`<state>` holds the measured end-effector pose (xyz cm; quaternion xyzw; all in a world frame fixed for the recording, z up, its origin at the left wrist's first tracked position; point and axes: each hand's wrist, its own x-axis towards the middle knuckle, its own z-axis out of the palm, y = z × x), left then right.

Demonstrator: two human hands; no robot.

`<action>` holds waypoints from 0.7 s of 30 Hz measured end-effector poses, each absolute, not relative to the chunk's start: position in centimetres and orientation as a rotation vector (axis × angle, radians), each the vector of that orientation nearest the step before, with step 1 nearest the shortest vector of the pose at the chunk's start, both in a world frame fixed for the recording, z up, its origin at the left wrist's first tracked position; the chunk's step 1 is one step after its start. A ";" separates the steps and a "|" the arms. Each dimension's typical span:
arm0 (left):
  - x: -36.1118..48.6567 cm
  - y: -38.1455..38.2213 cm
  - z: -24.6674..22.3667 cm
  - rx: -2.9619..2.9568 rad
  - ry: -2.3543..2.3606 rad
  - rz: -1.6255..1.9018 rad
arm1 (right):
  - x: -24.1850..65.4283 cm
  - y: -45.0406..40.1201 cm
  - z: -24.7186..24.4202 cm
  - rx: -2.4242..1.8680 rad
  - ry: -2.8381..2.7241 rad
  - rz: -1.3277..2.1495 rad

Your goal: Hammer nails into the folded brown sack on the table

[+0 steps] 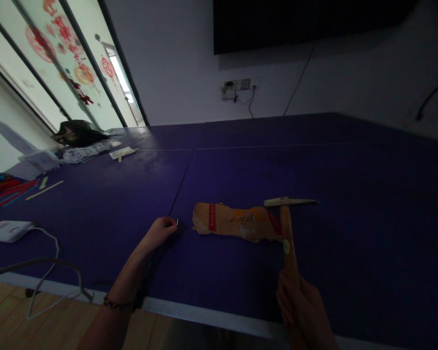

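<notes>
My right hand (301, 304) is wrapped round the wooden handle of a hammer (290, 248). Its narrow metal head points sideways, just past the right end of a torn strip of cardboard (224, 221). The strip lies flat on the purple table, dotted with small holes and marked with red bands and clear tape. A short row of small thin pieces, perhaps nails, shows near its middle. Left of the cardboard, my left hand (162, 230) is closed in a pinch on a small shiny nail (177, 220), apart from the strip.
The purple table (233, 175) has a pale front edge. A white power bank (9, 231) with a white cable sits at left. Red and blue items (10, 189), papers and a black bag (78, 132) lie farther back. Wall sockets (237, 87) are beyond.
</notes>
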<state>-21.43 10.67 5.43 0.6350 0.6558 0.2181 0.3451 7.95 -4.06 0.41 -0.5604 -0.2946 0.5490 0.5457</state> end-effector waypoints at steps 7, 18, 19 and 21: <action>-17.8 10.1 5.9 1.411 1.150 0.956 | 8.0 -4.1 0.1 -1.324 -0.726 1.280; -10.7 12.5 3.9 1.452 1.013 0.958 | 7.4 -4.0 0.7 -1.370 -0.823 1.196; -10.2 12.7 3.7 1.481 1.021 0.957 | 7.4 -4.0 0.7 -1.382 -0.831 1.187; -9.3 13.2 3.3 1.537 1.059 0.965 | 7.3 -4.1 0.7 -1.397 -0.837 1.176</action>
